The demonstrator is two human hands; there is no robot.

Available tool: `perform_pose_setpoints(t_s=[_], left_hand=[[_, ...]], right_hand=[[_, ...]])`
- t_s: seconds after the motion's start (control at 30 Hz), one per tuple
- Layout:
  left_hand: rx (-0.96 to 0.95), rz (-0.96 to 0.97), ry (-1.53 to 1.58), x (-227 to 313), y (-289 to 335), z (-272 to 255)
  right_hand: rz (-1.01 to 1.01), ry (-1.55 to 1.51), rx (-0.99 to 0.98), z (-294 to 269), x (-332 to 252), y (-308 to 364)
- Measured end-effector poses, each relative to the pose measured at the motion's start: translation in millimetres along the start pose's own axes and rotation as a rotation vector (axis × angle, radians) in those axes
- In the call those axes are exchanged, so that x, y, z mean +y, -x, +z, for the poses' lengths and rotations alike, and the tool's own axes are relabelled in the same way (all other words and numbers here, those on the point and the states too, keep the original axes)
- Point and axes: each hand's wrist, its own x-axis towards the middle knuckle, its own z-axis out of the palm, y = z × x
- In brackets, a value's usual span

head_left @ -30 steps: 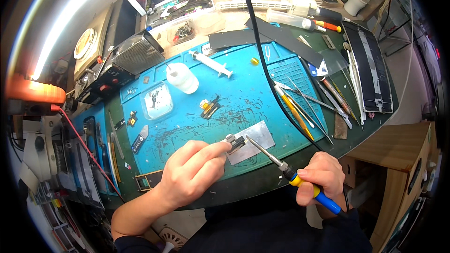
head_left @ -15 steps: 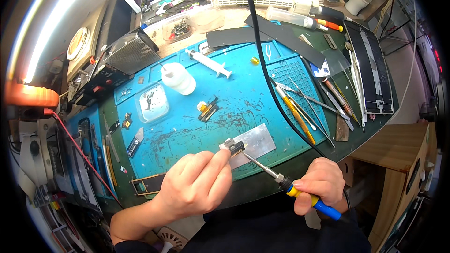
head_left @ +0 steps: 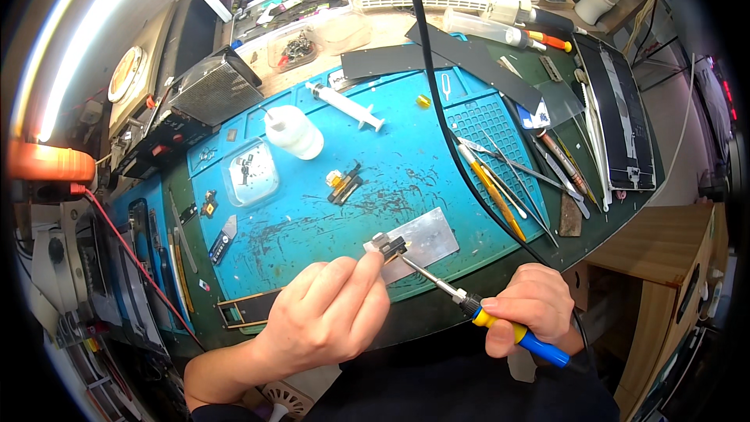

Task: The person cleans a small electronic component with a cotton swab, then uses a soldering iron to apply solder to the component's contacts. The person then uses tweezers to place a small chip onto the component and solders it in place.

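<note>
Between the fingertips of my left hand is a small dark electronic part with a silvery block on it. My right hand is wrapped round the yellow-and-blue handle of a soldering iron. The iron's tip touches or nearly touches the right end of the part; I cannot tell which. Under and beside the part lies a flat silver metal plate on the blue work mat. Farther back on the mat sits another small part with an orange-gold piece.
A white bottle, a syringe and a clear tray of small black parts stand beyond my hands. Tweezers and picks lie to the right. A black cable hangs across the view. At the left is a utility blade.
The soldering iron and my right hand have shifted very slightly left. My left hand keeps its hold on the small part, almost unmoved.
</note>
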Motion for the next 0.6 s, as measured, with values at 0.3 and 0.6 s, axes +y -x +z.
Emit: perform_pose_setpoints(t_s=[0.3,0.6], left_hand=[[-0.017,0.003,0.001,-0.3,0.2,-2.2],[-0.014,0.001,0.011,-1.0,2.4,-0.9]], right_hand=[[0.013,-0.001,-0.013,-0.2,-0.5,-0.6],[0.033,0.002,-0.024,-0.3,-1.0,-1.3]])
